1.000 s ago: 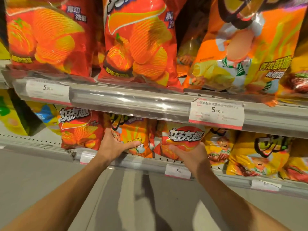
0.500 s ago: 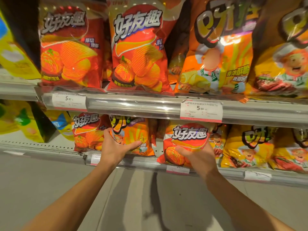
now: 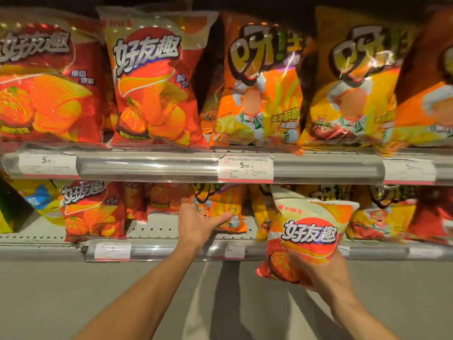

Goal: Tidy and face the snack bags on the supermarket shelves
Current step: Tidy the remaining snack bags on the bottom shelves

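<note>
At the lower shelf (image 3: 157,231), the left hand (image 3: 196,225) is gripping an orange snack bag (image 3: 226,209) while the right hand (image 3: 326,273) is clutching a red chip bag (image 3: 306,231).

both hands (image 3: 196,223) (image 3: 326,273) gripping — arms outstretched

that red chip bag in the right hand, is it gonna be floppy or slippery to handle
The red chip bag looks puffed with air, so probably light and springy rather than limp. Its glossy film shows glare, so it may slide in the right hand, which grips only its lower corner. The chips inside likely crush if squeezed.
</note>
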Tool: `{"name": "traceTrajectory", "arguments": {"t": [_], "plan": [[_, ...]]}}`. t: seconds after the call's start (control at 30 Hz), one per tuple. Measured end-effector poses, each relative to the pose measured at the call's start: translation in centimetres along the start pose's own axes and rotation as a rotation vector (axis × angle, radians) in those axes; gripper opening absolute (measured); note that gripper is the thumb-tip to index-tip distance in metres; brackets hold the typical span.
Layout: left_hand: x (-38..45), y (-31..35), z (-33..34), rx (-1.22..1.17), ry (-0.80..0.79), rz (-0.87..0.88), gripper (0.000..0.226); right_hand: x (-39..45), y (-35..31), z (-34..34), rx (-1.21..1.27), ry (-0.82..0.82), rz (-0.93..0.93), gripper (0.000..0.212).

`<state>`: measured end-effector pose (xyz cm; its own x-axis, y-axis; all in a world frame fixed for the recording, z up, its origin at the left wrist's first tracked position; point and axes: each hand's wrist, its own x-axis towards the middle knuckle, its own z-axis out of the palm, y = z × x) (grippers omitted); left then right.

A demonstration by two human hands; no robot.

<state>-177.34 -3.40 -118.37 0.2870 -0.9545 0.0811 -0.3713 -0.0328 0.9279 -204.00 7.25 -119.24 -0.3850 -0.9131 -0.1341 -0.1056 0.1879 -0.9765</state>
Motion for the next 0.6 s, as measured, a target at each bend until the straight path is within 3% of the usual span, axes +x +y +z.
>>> {"name": "traceTrajectory", "arguments": {"t": [0.07, 0.17, 0.4, 0.53, 0.6], "plan": [[-0.1, 0.0, 1.5, 0.021, -0.022, 0.003, 0.051, -0.1, 0.1, -0.5, -0.035, 0.012, -0.013, 0.072], [-0.5, -0.4, 2.8, 0.047, -0.062, -0.050, 0.079, -0.2, 0.5, -1.0, -0.061, 0.012, -0.006, 0.087], [-0.7, -1.7, 3.5, -0.007, -0.137, -0.179, 0.099, -1.0, 0.9, 0.0, -0.062, -0.042, 0.001, 0.059], [-1.0, -1.5, 2.7, 0.008, -0.186, -0.169, 0.099, -2.1, -0.3, 2.1, -0.023, -0.121, -0.076, 0.055], [-1.4, -1.8, 1.7, 0.027, -0.212, -0.130, 0.087, -2.5, -0.9, 3.4, -0.045, -0.164, -0.123, 0.058]]}}
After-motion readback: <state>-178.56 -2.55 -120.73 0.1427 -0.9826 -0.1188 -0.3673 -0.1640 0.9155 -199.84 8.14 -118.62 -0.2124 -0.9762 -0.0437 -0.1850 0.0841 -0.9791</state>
